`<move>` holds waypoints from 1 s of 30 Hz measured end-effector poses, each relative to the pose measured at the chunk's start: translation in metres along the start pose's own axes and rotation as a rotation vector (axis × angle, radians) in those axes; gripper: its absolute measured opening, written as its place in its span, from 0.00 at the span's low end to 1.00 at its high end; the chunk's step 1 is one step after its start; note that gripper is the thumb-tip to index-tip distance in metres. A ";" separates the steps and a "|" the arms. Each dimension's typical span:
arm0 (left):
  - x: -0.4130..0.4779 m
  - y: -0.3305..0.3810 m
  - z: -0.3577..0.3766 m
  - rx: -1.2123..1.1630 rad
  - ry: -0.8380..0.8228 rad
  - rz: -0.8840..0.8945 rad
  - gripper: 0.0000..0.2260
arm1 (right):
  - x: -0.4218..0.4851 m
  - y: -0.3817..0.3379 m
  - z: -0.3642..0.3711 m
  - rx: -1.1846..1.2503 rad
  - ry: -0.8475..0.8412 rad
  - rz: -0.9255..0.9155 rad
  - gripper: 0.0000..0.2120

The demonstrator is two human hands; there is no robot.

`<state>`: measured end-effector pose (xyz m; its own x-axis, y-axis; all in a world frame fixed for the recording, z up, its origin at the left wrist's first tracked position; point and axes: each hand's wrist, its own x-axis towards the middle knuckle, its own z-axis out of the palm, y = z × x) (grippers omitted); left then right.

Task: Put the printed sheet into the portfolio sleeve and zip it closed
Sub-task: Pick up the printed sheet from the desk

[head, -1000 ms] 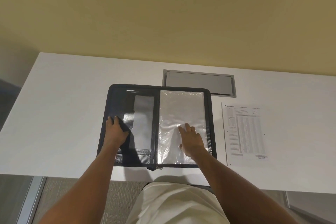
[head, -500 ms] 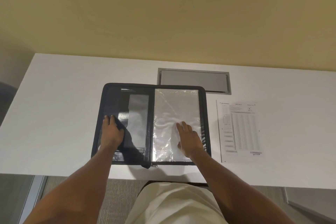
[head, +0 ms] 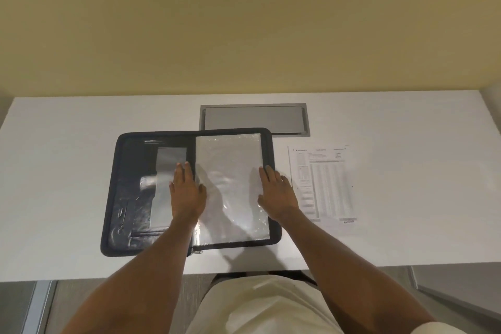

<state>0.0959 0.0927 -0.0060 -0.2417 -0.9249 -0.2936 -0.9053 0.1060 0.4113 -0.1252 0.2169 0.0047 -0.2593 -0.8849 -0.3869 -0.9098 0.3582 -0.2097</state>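
I press my left hand point(head: 187, 192) and right hand point(head: 279, 194) flat, fingers spread, gripping nothing, steadying the portfolio sleeve point(head: 230, 187) between them; the printed sheet point(head: 324, 184) waits just outside my right.

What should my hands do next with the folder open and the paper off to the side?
Probably lift the right hand off the clear sleeve's outer edge and reach for the printed sheet, which lies flat on the table just right of the open portfolio, not yet inserted. The left hand can steady the spine.
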 end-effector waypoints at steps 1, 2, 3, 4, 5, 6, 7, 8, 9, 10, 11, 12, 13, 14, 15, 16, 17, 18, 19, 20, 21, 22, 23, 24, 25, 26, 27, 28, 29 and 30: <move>-0.001 0.012 0.007 -0.001 -0.009 0.009 0.33 | 0.000 0.010 -0.003 -0.005 0.007 0.010 0.39; -0.002 0.025 0.014 -0.004 -0.016 0.019 0.34 | 0.000 0.021 -0.006 -0.009 0.007 0.024 0.38; -0.003 0.038 0.021 -0.006 -0.022 0.028 0.34 | 0.000 0.033 -0.009 -0.013 0.003 0.041 0.37; -0.004 0.051 0.028 -0.008 -0.028 0.037 0.34 | 0.001 0.045 -0.011 -0.015 -0.004 0.058 0.37; -0.006 0.064 0.035 -0.011 -0.035 0.046 0.34 | 0.001 0.057 -0.013 -0.018 -0.010 0.072 0.37; -0.008 0.077 0.042 -0.015 -0.042 0.058 0.34 | 0.000 0.069 -0.015 -0.020 -0.011 0.085 0.37; -0.009 0.090 0.049 -0.018 -0.047 0.071 0.34 | 0.000 0.081 -0.016 -0.020 -0.006 0.097 0.37; -0.011 0.102 0.056 -0.023 -0.055 0.082 0.34 | -0.001 0.092 -0.018 -0.018 -0.001 0.111 0.37; -0.012 0.114 0.062 -0.028 -0.067 0.090 0.34 | -0.002 0.104 -0.020 -0.015 0.004 0.127 0.37; -0.014 0.126 0.069 -0.035 -0.081 0.098 0.34 | -0.003 0.115 -0.021 -0.013 0.006 0.142 0.37; -0.016 0.136 0.075 -0.041 -0.095 0.107 0.34 | -0.004 0.126 -0.023 -0.012 0.007 0.155 0.37; -0.018 0.146 0.082 -0.049 -0.107 0.115 0.34 | -0.005 0.137 -0.024 -0.012 0.007 0.164 0.36; -0.020 0.155 0.088 -0.059 -0.116 0.123 0.34 | -0.006 0.148 -0.026 -0.010 0.008 0.169 0.36; -0.022 0.163 0.094 -0.072 -0.121 0.130 0.33 | -0.007 0.157 -0.027 -0.004 0.009 0.175 0.37; -0.024 0.172 0.101 -0.084 -0.123 0.134 0.33 | -0.009 0.167 -0.028 0.005 0.010 0.184 0.37; -0.026 0.180 0.107 -0.094 -0.125 0.135 0.33 | -0.010 0.175 -0.029 0.015 0.011 0.195 0.36; -0.028 0.188 0.113 -0.105 -0.130 0.133 0.33 | -0.012 0.183 -0.030 0.021 0.012 0.207 0.36; -0.030 0.196 0.119 -0.113 -0.136 0.131 0.33 | -0.013 0.191 -0.030 0.028 0.014 0.219 0.36; -0.033 0.202 0.124 -0.116 -0.143 0.131 0.33 | -0.014 0.198 -0.031 0.040 0.017 0.234 0.36; -0.035 0.208 0.130 -0.113 -0.151 0.131 0.33 | -0.016 0.205 -0.031 0.058 0.021 0.251 0.36; -0.038 0.213 0.135 -0.107 -0.160 0.128 0.33 | -0.017 0.211 -0.032 0.079 0.025 0.270 0.36; -0.041 0.217 0.140 -0.104 -0.173 0.122 0.33 | -0.017 0.216 -0.032 0.102 0.030 0.290 0.36; -0.043 0.221 0.144 -0.107 -0.189 0.117 0.33 | -0.018 0.222 -0.032 0.125 0.036 0.311 0.35; -0.046 0.224 0.147 -0.118 -0.201 0.117 0.32 | -0.019 0.226 -0.032 0.151 0.044 0.336 0.34; -0.048 0.227 0.151 -0.130 -0.207 0.122 0.32 | -0.020 0.231 -0.032 0.177 0.055 0.363 0.32; -0.051 0.229 0.154 -0.132 -0.205 0.128 0.32 | -0.022 0.236 -0.031 0.201 0.066 0.391 0.30; -0.053 0.231 0.156 -0.123 -0.198 0.132 0.32 | -0.023 0.240 -0.030 0.219 0.074 0.419 0.29; -0.055 0.233 0.158 -0.103 -0.185 0.136 0.32 | -0.025 0.243 -0.028 0.236 0.078 0.448 0.28; -0.056 0.234 0.160 -0.078 -0.172 0.137 0.31 | -0.027 0.246 -0.026 0.258 0.080 0.476 0.26; -0.057 0.236 0.162 -0.056 -0.158 0.134 0.30 | -0.029 0.248 -0.024 0.287 0.085 0.501 0.24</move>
<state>-0.1607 0.2298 -0.0318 -0.4145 -0.8345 -0.3632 -0.8415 0.1994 0.5022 -0.3513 0.3239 -0.0145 -0.6711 -0.6036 -0.4306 -0.5484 0.7949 -0.2596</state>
